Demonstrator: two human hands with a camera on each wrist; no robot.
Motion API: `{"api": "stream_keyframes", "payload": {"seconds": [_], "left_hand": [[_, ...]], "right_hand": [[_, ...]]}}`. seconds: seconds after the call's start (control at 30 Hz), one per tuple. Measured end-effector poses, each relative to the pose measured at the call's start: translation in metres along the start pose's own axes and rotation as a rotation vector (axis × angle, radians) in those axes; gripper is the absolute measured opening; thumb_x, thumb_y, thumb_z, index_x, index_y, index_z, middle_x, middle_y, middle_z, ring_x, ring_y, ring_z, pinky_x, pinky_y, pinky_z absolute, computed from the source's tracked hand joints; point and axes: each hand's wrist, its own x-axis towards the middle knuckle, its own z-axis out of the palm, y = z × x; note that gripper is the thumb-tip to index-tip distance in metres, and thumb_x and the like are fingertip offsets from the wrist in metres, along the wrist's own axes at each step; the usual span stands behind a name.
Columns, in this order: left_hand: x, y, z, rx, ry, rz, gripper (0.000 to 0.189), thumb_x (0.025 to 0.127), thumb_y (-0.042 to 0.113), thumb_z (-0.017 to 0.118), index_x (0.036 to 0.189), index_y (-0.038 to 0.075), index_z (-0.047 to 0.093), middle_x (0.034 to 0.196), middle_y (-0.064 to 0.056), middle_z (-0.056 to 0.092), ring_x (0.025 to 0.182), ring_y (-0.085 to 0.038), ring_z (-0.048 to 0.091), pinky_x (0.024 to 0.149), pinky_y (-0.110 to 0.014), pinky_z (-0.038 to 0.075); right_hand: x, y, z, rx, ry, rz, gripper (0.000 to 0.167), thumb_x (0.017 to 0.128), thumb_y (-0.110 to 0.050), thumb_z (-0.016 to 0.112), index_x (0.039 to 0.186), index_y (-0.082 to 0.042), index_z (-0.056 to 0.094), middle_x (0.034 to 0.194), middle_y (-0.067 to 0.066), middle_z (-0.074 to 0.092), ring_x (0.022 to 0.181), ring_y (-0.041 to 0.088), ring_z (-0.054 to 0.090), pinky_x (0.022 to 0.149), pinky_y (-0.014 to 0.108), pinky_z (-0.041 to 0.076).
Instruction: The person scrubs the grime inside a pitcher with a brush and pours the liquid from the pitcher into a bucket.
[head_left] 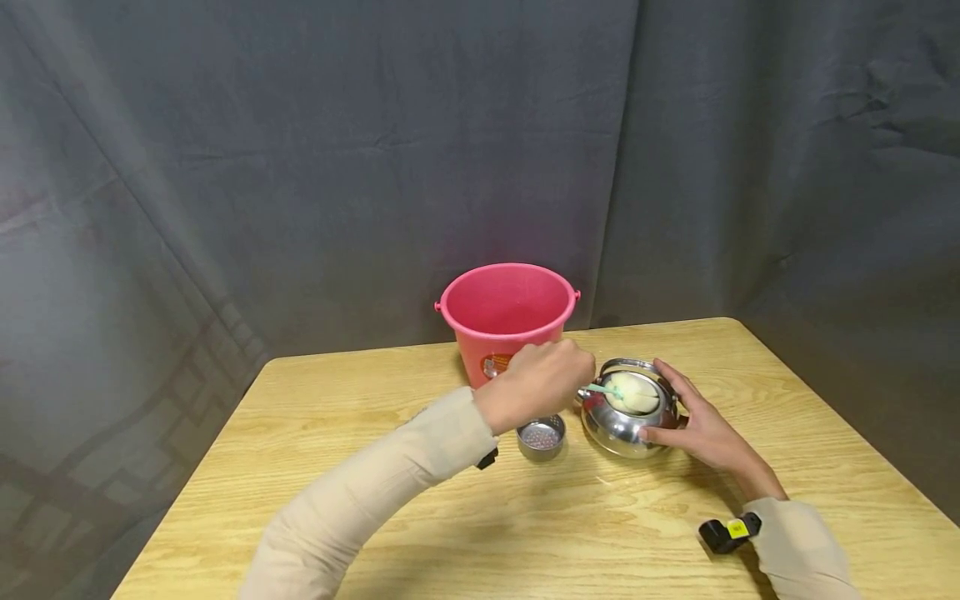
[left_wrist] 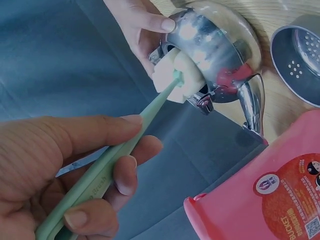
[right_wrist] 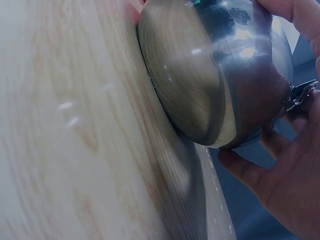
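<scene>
My left hand (head_left: 543, 382) grips the pale green handle of a sponge brush (left_wrist: 112, 167), its fingers and thumb wrapped around it in the left wrist view. The brush's cream sponge head (head_left: 632, 393) sits in the round top opening of a shiny steel kettle (head_left: 621, 429), partly inside; the part within is hidden. My right hand (head_left: 708, 429) holds the kettle from its right side, with the thumb at the front and fingers behind. The kettle stands on the table, its spout (left_wrist: 249, 102) toward the left. In the right wrist view, fingers curve along the kettle body (right_wrist: 200, 75).
A small steel strainer cup (head_left: 541, 440) with a perforated bottom stands on the table left of the kettle. Behind it is a pink bucket (head_left: 472, 350) with an orange label. The wooden table (head_left: 337, 400) backs onto a grey curtain (head_left: 337, 167).
</scene>
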Motion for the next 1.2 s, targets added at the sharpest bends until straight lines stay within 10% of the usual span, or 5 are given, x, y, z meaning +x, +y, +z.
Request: {"api": "stream_keyframes", "payload": {"seconds": [0.6,1.2], "left_hand": [[-0.02,-0.016,0.006,-0.202,0.077,-0.093,0.013,0.083,0.004,0.07,0.082,0.017,0.072,0.065,0.006,0.055,0.057,-0.011,0.053,0.044,-0.021,0.043],[-0.047,-0.039,0.037,-0.459,0.285,-0.039,0.02,0.08,-0.002,0.069,0.096,0.006,0.077,0.081,0.003,0.069,0.065,-0.007,0.054,0.056,-0.014,0.044]], "right_hand": [[0.002,0.003,-0.002,0.019,-0.008,-0.003,0.104,0.08,-0.015,0.08,0.157,-0.022,0.01,0.157,0.023,0.008,0.136,0.054,0.011,0.095,0.074,0.023],[0.008,0.003,0.001,0.025,-0.012,0.004,0.105,0.08,-0.016,0.08,0.157,-0.016,0.008,0.156,0.025,0.01,0.135,0.056,0.012,0.094,0.074,0.025]]}}
